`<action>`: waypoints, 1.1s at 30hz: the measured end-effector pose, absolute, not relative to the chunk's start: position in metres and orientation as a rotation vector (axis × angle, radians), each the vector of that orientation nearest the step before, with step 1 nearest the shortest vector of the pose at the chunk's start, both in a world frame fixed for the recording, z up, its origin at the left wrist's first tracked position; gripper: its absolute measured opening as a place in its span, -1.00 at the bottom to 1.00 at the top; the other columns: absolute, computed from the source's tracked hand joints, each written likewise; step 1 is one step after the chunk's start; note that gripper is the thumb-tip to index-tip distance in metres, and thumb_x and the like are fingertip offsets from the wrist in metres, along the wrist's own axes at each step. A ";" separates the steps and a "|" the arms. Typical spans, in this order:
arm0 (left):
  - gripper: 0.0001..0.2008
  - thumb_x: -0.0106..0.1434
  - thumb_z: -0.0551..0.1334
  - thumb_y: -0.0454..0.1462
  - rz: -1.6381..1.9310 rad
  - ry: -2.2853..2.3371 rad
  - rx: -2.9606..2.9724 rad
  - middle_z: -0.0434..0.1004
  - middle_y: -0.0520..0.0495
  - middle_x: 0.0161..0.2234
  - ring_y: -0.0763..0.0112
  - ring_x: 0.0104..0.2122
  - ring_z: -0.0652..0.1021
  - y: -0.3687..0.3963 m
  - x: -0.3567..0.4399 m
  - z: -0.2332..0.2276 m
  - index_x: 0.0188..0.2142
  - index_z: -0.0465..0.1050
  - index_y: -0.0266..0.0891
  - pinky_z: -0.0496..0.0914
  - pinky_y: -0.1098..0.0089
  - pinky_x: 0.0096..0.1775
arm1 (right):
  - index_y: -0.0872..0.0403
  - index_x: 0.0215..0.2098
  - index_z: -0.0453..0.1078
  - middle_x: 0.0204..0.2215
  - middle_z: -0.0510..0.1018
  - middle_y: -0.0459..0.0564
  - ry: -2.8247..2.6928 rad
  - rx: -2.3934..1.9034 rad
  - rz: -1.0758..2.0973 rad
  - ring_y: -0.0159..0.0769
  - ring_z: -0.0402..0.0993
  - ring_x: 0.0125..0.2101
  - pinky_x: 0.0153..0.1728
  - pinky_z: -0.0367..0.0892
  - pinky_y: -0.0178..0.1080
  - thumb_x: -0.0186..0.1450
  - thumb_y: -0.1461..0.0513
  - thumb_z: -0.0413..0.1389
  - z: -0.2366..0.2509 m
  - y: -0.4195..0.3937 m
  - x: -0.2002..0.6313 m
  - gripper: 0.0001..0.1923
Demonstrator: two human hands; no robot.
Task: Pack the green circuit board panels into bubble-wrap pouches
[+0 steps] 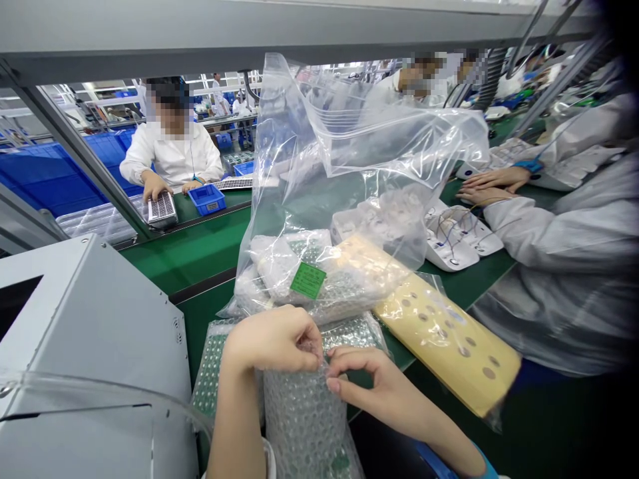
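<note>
Left hand (273, 340) and right hand (370, 379) pinch the top edge of a bubble-wrap pack (304, 419) at the near edge of the green tabletop (200, 253). A clear bag (349, 173) crowds just behind, a grey box (90, 332) hems the left, and a yellow sheet (449, 339) overhangs the edge at right.

Under your left hand (272, 342) and right hand (367, 386) lies clear bubble wrap (304, 412), its dotted bubbles showing green beneath. Just beyond the bubble wrap, a clear plastic bag (349, 153) carries a bright green label (308, 280). Right of that label lies a pale yellow sheet (449, 342) dotted with brown circles. The surface (200, 246) is dark green. Far left of the label, a co-worker in white sits beside a blue bin (207, 198); grey metal housing (94, 313) stands nearer.
</note>
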State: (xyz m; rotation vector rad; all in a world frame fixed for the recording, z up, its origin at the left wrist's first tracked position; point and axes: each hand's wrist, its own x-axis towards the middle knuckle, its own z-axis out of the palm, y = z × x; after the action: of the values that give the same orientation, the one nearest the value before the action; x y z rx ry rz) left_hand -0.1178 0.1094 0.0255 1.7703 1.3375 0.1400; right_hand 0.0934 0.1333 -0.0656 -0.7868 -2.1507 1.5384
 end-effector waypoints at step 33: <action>-0.87 0.11 0.24 -0.34 0.122 1.392 1.743 0.64 0.01 -0.37 0.39 -0.38 0.55 0.110 -0.116 0.027 -0.37 0.59 -0.25 0.33 0.44 -0.39 | 0.05 -0.32 0.55 -0.35 0.55 -0.04 -2.171 -0.799 1.620 -0.26 0.45 -0.25 -0.08 0.38 -0.19 0.31 0.01 0.17 -0.070 0.137 0.095 -0.71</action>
State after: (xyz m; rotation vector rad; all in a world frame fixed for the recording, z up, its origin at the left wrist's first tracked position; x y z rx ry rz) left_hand -0.1159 0.1099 0.0273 1.7425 1.3917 0.1224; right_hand 0.0955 0.1366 -0.0705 -0.7993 -2.1706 1.6196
